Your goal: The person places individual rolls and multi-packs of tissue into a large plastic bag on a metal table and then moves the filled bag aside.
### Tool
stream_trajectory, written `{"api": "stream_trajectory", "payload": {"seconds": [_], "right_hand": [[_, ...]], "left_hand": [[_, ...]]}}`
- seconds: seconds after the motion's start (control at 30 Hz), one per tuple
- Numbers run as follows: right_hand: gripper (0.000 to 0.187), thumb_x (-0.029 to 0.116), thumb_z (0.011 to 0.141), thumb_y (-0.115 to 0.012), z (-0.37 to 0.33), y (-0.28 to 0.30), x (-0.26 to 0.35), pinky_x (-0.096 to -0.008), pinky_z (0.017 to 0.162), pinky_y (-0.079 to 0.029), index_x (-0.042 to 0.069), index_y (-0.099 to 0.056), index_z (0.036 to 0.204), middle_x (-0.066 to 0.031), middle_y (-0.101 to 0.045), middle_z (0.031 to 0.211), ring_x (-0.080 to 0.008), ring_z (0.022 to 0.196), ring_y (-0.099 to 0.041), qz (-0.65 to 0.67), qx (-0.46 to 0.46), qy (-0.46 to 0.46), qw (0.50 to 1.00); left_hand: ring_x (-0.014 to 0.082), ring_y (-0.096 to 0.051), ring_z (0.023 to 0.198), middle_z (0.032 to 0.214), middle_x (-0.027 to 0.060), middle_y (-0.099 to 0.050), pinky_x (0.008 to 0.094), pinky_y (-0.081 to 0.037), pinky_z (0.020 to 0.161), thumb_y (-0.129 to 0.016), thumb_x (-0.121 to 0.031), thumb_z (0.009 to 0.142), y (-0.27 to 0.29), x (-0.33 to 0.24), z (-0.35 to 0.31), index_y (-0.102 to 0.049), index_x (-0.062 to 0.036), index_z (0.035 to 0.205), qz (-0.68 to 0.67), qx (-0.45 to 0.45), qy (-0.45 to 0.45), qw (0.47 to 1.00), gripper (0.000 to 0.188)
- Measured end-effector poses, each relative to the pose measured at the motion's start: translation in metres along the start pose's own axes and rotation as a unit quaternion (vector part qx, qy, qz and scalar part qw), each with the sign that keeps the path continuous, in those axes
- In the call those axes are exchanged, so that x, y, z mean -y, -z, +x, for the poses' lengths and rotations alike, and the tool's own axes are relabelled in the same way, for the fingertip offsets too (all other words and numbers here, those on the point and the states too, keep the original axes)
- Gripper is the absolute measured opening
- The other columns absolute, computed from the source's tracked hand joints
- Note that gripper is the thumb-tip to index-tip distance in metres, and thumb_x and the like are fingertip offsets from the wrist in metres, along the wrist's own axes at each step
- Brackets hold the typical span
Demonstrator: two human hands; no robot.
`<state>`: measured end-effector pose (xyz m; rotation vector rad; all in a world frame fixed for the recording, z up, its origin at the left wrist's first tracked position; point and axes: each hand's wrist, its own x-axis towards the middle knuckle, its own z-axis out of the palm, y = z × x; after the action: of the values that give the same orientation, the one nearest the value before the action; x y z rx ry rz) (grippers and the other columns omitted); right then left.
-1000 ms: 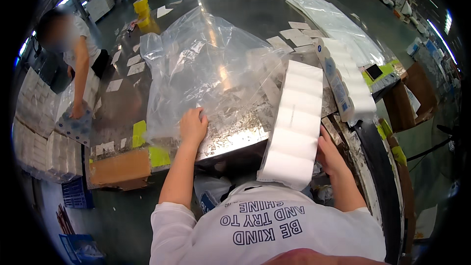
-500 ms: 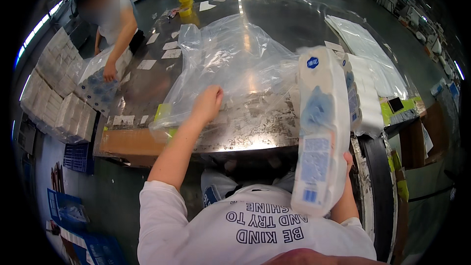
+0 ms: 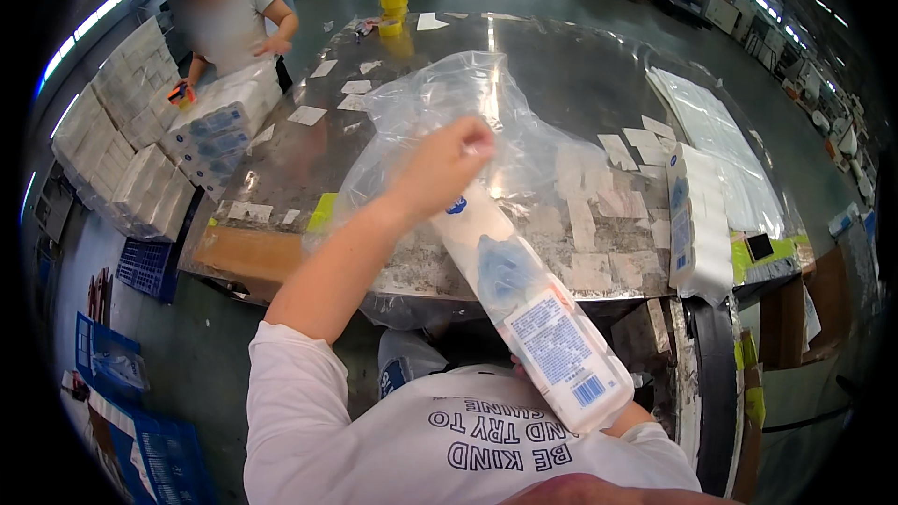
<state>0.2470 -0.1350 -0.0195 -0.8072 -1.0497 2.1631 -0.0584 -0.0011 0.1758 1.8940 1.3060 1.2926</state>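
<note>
Well, at far left a blue basket holds crumpled clear plastic, near white bundles stacked in shiny film. Beside these a co-worker has an orange tape dispenser at a plump, film-wrapped block. A thin, wrinkled clear bag lies slack across the scuffed metal table. Over it the left hand is curled into a loose fist; whether it pinches the film I cannot tell. From just below that wrist the long pack, white, rounded and smoothly wrapped, slants down toward the person's shirt. The right hand has hold of it from beneath, mostly hidden, its spread unclear. Further right lie a bumpy pack of rolls and flat plastic sheets; past them a cardboard box holds something white.
</note>
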Motion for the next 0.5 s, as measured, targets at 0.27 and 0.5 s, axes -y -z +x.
{"api": "stream_trajectory", "payload": {"seconds": [0.27,0.5], "right_hand": [[0.044,0.014,0.086,-0.058,0.170,-0.051,0.060,-0.0385,0.092,-0.049,0.001,-0.054,0.129,-0.0154,-0.065,0.116,-0.0281,0.101,-0.063,-0.140,0.055,0.132,0.980],[0.042,0.014,0.089,-0.057,0.265,-0.066,0.017,-0.0370,0.091,-0.049,0.001,-0.054,0.129,-0.0144,-0.065,0.116,-0.0262,0.100,-0.064,-0.223,0.141,0.154,0.952]], "left_hand": [[0.0252,-0.060,0.080,0.089,0.0107,-0.062,0.0343,-0.048,0.072,-0.062,-0.006,0.085,-0.038,-0.074,-0.070,-0.061,-0.0040,0.095,0.031,0.083,-0.173,0.981,0.010],[0.0328,-0.061,0.086,0.091,0.0117,-0.061,0.0397,-0.048,0.077,-0.059,-0.012,0.086,-0.101,-0.031,-0.090,-0.061,-0.0060,0.094,0.003,0.183,-0.177,0.967,0.010]]}}
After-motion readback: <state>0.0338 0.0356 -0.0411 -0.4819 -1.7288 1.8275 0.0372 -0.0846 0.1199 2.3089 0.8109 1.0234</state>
